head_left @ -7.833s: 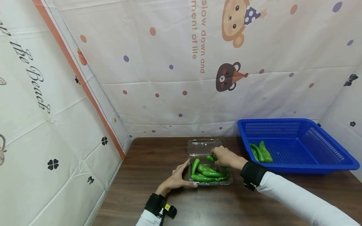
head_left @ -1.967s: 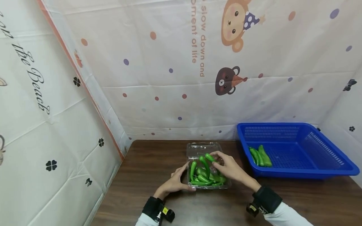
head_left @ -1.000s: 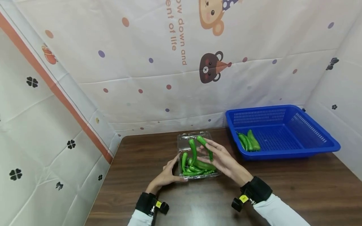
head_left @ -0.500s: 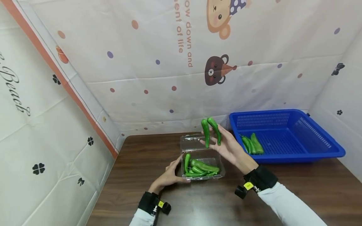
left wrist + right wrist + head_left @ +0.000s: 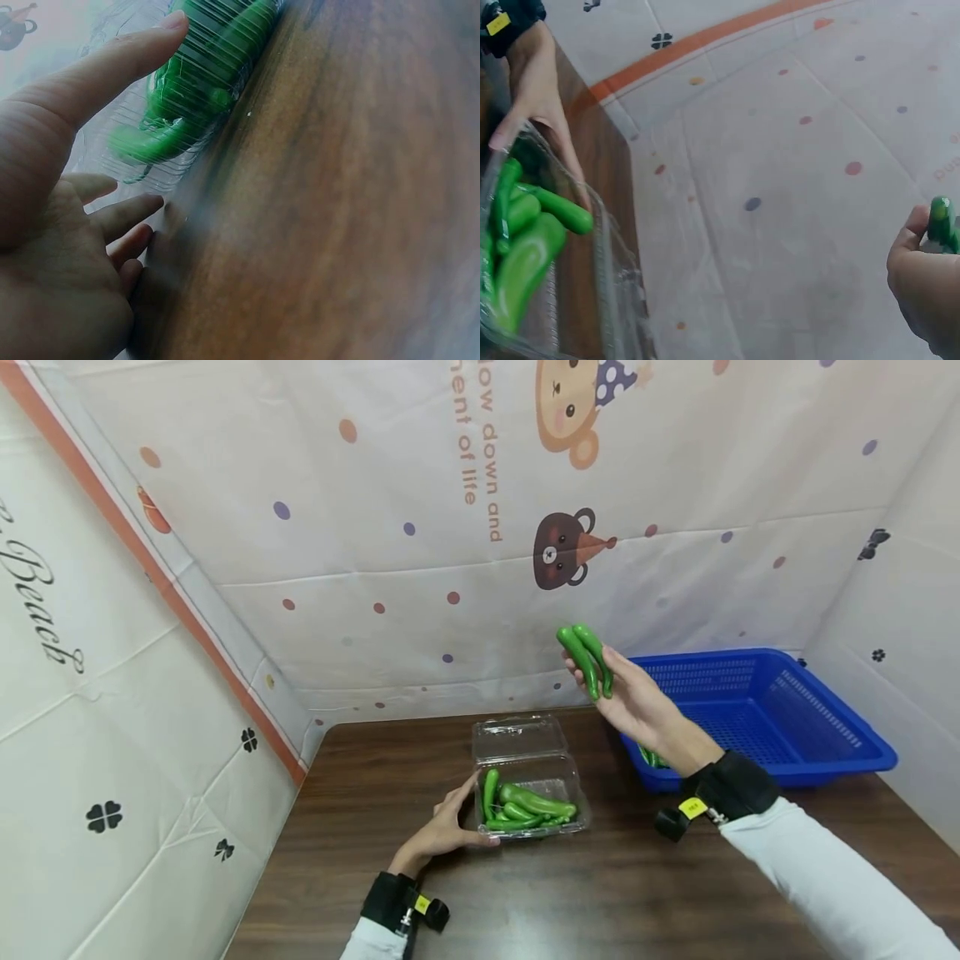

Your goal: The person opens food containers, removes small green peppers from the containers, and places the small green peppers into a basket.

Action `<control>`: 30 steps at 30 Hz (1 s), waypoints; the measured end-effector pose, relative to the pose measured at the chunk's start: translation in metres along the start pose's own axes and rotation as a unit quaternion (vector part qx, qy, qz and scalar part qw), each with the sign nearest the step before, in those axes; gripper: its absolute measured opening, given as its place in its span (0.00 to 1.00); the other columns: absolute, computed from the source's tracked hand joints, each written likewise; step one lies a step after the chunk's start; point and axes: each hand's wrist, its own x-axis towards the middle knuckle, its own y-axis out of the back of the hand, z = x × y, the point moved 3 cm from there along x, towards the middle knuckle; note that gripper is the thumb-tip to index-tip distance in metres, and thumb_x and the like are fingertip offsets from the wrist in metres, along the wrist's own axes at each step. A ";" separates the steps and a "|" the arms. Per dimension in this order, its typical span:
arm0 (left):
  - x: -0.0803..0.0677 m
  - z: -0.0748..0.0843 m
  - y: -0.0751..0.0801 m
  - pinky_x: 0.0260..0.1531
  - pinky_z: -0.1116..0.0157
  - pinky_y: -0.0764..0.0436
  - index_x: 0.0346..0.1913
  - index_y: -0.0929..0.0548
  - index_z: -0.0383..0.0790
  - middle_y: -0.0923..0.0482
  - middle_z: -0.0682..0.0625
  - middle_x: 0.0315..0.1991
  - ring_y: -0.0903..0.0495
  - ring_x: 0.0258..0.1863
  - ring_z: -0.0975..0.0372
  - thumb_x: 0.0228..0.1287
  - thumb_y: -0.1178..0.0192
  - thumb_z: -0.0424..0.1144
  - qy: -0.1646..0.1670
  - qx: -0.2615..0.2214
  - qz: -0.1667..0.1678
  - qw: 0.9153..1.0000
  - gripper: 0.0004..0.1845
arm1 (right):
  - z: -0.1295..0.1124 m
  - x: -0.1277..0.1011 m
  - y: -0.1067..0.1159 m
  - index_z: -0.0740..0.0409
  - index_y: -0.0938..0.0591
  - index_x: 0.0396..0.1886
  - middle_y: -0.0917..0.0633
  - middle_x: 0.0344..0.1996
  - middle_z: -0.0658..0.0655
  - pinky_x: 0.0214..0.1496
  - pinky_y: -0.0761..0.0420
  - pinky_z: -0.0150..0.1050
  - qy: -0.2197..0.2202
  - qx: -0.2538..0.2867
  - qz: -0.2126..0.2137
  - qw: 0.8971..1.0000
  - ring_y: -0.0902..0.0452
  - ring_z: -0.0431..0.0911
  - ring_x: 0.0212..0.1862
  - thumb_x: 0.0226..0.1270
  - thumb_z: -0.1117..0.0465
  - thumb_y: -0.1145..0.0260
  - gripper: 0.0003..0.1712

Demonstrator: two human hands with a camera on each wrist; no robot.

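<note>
My right hand pinches two peppers mid-length, raised between box and basket. They seem light, firm, waxy-slick. My left hand, fingers straight, steadies the flimsy box.

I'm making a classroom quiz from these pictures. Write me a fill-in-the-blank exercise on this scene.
1. The right hand holds ____ green peppers in the air.
2. The left hand rests against the clear plastic ____, which holds more peppers.
3. The basket on the table is coloured ____.

Missing words: two; container; blue
</note>
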 end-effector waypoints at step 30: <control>0.002 -0.003 0.000 0.65 0.29 0.42 0.81 0.52 0.73 0.52 0.39 0.81 0.53 0.75 0.38 0.51 0.20 0.51 0.002 0.002 0.006 1.000 0.61 | -0.103 -0.017 0.053 0.49 0.62 0.85 0.36 0.72 0.59 0.67 0.24 0.42 -0.096 -0.463 0.244 0.847 0.27 0.46 0.66 0.78 0.48 0.39 0.51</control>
